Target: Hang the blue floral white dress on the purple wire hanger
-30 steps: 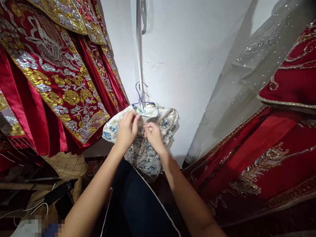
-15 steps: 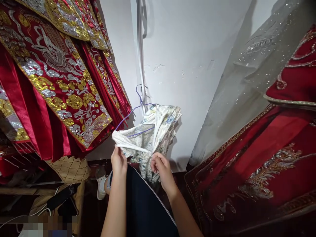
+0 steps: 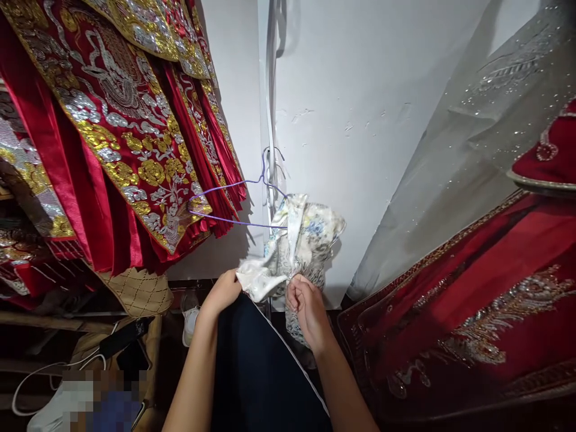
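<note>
A cream garment with blue flower print hangs half off a thin purple wire hanger hooked on a white strip on the wall. The hanger's left arm is bare; the cloth is bunched at its right end. My left hand grips the garment's pale lower left edge. My right hand is closed on the cloth just right of it, near the middle. A dark navy garment with white piping lies between my forearms.
Red robes with gold and silver embroidery hang at the left. A red embroidered dress and a sheer sequinned veil fill the right. A white wall is behind. A woven bag, a phone and cables lie lower left.
Both hands have dropped from the garment's collar to its lower edge and pulled it down and right. The cloth has slid off the hanger's left arm, which is now bare.
</note>
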Tool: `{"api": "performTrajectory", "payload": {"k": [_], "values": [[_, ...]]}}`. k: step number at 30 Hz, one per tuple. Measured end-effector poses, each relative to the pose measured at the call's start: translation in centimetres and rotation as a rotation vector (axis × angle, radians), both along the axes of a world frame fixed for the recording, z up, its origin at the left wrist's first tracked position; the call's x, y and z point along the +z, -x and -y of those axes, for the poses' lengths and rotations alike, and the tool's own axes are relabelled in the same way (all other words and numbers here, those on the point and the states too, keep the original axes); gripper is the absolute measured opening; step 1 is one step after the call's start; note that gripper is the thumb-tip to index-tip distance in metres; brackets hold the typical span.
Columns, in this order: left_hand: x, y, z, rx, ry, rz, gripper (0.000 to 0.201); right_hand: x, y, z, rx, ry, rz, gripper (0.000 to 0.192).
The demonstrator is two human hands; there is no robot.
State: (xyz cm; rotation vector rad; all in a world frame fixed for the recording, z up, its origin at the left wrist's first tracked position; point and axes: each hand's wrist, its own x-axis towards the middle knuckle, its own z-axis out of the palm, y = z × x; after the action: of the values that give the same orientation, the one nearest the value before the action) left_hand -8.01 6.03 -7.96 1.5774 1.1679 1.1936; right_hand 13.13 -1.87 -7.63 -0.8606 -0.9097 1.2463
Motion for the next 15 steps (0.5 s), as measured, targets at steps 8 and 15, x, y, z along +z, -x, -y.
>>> {"api": "performTrajectory", "payload": {"k": [8,15], "values": [[2.7,-3.8,2.0,-0.022,-0.098,0.369,0.028,-2.2,-3.6,-1.3,-0.072,0.087,0.543,0.038],[5.3,-8.1,4.5,-0.144,-0.269,0.199,0.025,1.7,-0.8,-0.9,0.274,-0.212,0.37,0.033]]}}
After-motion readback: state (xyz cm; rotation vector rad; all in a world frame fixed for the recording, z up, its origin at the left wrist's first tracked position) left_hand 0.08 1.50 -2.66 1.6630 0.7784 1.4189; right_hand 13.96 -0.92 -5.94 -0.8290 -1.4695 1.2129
